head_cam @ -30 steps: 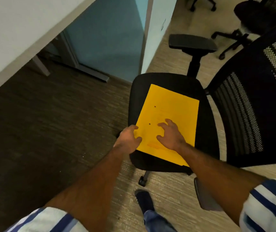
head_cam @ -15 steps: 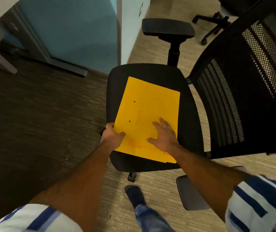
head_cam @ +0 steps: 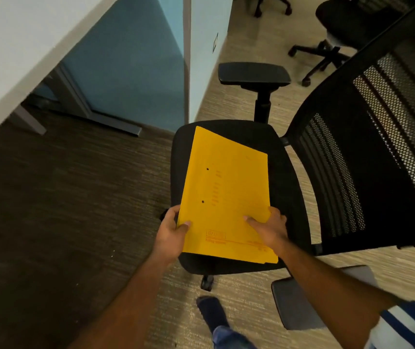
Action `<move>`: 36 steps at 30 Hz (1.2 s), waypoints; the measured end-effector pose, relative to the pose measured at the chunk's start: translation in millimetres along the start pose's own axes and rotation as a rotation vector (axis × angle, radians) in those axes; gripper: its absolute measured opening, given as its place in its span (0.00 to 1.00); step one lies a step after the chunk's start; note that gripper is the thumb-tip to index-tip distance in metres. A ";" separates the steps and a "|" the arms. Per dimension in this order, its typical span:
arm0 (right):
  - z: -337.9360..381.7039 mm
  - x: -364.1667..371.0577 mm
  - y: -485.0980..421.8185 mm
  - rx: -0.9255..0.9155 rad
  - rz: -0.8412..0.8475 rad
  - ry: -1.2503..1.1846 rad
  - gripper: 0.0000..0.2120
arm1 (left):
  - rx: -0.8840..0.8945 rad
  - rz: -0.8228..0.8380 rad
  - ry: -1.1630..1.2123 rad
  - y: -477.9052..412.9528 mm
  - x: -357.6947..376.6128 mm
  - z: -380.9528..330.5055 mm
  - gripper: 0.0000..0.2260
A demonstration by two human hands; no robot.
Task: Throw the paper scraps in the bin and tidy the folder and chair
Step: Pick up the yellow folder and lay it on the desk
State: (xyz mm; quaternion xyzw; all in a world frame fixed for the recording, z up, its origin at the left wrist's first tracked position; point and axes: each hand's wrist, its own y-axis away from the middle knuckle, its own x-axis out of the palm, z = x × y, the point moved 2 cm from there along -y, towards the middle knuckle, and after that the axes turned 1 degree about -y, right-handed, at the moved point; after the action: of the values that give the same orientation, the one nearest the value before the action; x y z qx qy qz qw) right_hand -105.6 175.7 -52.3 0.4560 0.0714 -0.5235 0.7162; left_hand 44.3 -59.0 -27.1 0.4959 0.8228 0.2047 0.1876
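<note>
Both hands grip the flat yellow card folder by its near edge above the black fabric office-chair seat: left hand clamped on its left corner, right hand on its right. The chair's mesh backrest rises at right, a white desk at left.

The black chair seat carries a yellow folder, its near end gripped at both sides and seemingly raised off the cushion. The chair stands on a floor of dark carpet meeting a lighter strip.
</note>
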 end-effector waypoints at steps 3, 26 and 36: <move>10.1 -8.0 10.7 0.025 0.151 -0.282 0.44 | -0.007 -0.040 0.068 23.0 -15.9 -4.0 0.15; 218.2 14.0 171.4 -0.396 0.758 -0.335 0.16 | 0.121 -0.512 0.324 203.6 -166.7 -79.7 0.19; 301.7 88.0 235.1 -0.573 0.888 -0.174 0.18 | 0.198 -0.793 0.448 274.6 -224.3 -73.5 0.25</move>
State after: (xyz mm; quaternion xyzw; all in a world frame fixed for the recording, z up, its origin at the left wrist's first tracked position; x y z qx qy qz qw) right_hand 11.7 -95.7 205.8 0.1835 -0.0483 -0.1656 0.9678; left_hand 307.9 -153.8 202.4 0.1022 0.9847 0.1399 0.0208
